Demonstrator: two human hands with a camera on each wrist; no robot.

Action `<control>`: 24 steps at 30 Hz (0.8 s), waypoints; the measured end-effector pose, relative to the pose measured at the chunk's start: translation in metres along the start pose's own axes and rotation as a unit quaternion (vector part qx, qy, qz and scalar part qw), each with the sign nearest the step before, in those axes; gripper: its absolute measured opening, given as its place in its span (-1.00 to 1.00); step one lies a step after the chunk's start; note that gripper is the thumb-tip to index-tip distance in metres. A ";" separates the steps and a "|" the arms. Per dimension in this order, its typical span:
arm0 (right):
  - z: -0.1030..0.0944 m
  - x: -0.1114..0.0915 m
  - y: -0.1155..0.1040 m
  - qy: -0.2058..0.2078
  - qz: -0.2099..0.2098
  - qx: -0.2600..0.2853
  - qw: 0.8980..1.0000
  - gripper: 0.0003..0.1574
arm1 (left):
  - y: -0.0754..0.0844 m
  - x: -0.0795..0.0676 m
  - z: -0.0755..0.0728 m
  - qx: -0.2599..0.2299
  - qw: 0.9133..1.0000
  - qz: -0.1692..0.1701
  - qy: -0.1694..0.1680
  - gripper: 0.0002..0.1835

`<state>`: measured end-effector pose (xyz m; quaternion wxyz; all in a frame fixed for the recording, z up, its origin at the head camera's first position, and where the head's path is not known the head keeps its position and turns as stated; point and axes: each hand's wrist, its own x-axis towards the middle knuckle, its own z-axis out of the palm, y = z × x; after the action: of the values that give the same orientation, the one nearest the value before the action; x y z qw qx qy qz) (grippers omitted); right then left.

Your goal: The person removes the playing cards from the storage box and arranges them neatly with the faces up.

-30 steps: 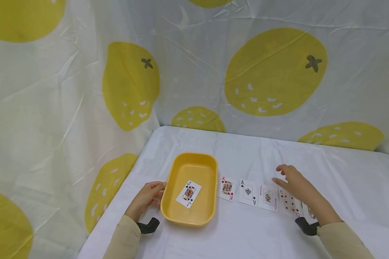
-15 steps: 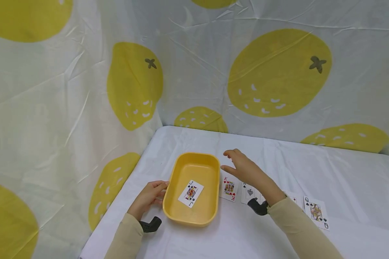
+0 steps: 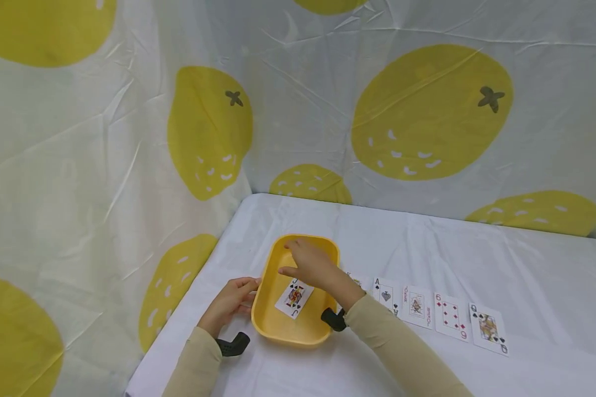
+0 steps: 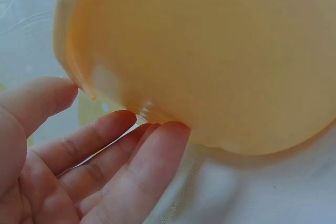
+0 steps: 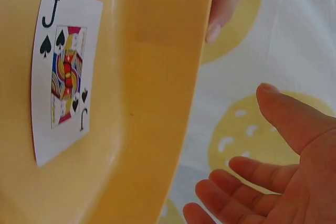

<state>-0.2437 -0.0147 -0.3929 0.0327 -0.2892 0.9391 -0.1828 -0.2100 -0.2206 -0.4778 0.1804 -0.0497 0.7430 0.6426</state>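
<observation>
A yellow plastic tray (image 3: 298,334) stands on the white-covered table with a jack of spades (image 3: 294,298) lying face up inside. My left hand (image 3: 230,304) rests against the tray's left side; in the left wrist view its fingertips (image 4: 173,132) touch the tray's outer wall, and the thumb is right at the rim. Over the tray hovers my right hand (image 3: 314,266), fingers relaxed and spread, holding nothing. In the right wrist view the jack (image 5: 67,77) lies flat and apart from that right hand (image 5: 278,177).
Right of the tray runs a row of face-up cards: a king (image 3: 356,280) partly hidden by my right arm, an ace of spades (image 3: 386,292), a joker (image 3: 416,306), a six of diamonds (image 3: 451,316) and a queen of spades (image 3: 488,328). A lemon-print curtain (image 3: 298,127) hangs behind.
My right hand has swept left from above the row of cards to over the tray, uncovering the six and queen. The left hand stays at the tray's side; the jack has not moved.
</observation>
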 end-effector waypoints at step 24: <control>0.055 0.010 -0.015 -0.138 0.219 -0.136 0.956 -0.05 | 0.010 -0.007 0.002 -0.008 1.000 0.006 -0.010 -0.57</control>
<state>-0.2344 -0.0496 -0.4385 0.1620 -0.1001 0.9817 -0.0002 -0.2057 -0.2185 -0.4664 0.1835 -0.0407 0.7362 0.6501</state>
